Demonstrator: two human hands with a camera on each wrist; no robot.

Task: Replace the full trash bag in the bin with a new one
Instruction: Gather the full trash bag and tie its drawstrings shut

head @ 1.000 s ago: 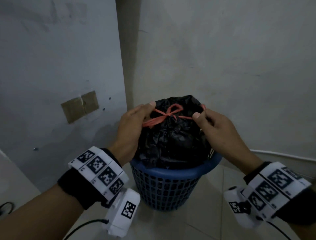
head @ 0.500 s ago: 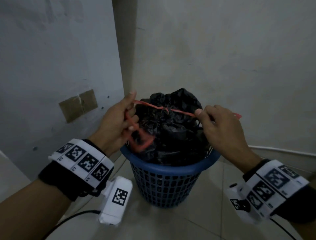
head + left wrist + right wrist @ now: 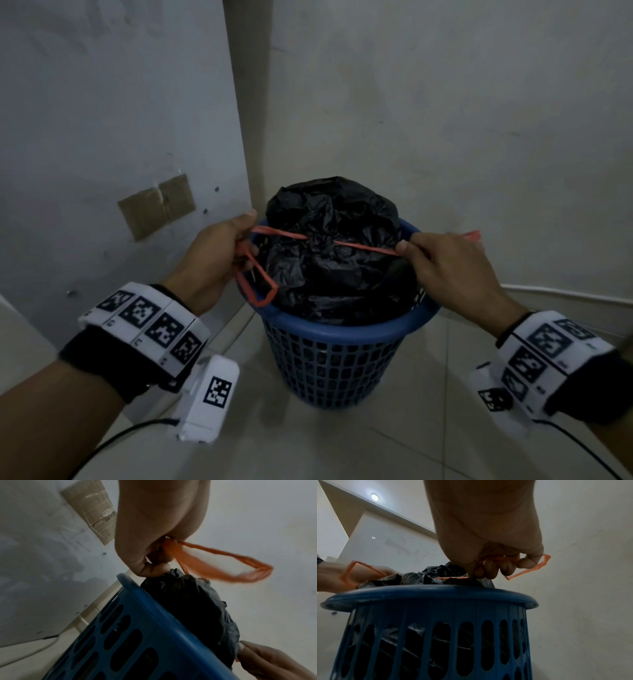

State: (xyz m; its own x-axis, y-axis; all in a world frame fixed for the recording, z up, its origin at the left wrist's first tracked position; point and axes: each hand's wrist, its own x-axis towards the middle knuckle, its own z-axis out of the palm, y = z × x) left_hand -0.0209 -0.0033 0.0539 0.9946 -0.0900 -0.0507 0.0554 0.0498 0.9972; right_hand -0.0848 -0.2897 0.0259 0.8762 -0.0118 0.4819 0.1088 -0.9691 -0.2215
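Fingers [image 3: 239, 240] of the left hand [image 3: 212, 260] at 9 o'clock and right hand [image 3: 445, 263] at 3 o'clock pinch the orange drawstring [image 3: 363, 247], cinching the black bag [image 3: 329, 260] inside the blue bin [image 3: 329, 359]; knotting, then lifting, likely follows.

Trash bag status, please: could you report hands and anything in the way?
Both hands, left hand and right hand, pinch red drawstring, taut. Black trash bag cinched, in blue bin. No obstruction seen.

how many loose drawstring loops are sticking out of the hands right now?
2. One red loop hangs below the left hand, over the bin rim; the other loop sticks out past the right hand, toward the wall.
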